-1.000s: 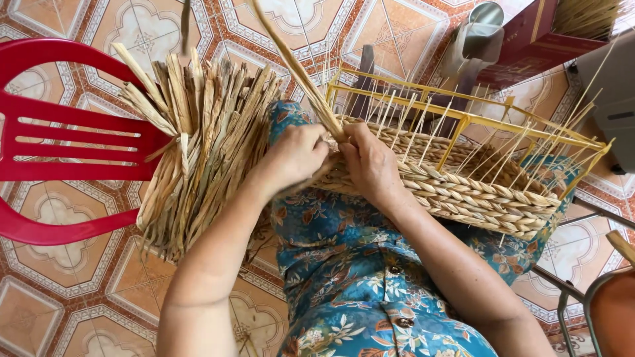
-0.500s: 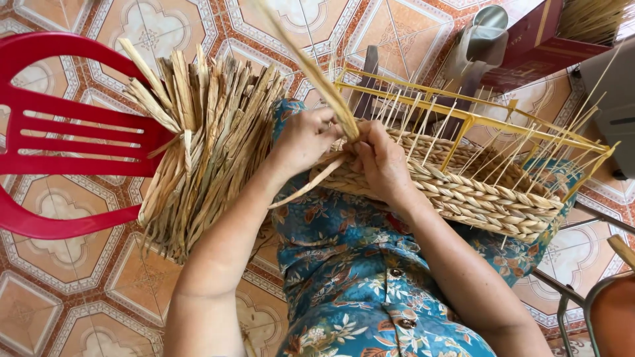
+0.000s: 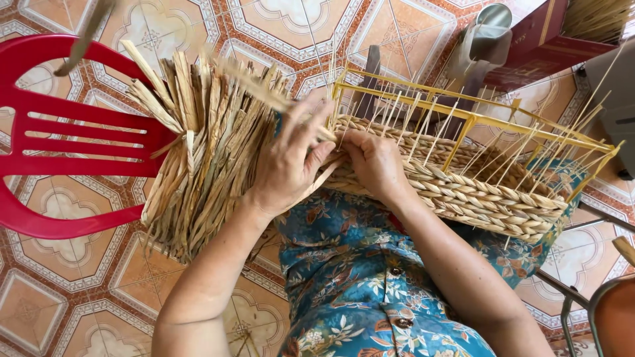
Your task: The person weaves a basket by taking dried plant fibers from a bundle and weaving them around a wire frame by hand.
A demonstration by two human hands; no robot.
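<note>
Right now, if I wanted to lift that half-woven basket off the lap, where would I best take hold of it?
Probably by the yellow wire frame along the top long rails, coming from above with one hand on each. The frame looks rigid, whereas the woven wall is unfinished and thin upright stakes stick up around it. The near-left corner is taken: the left hand and right hand work a strand there.
</note>
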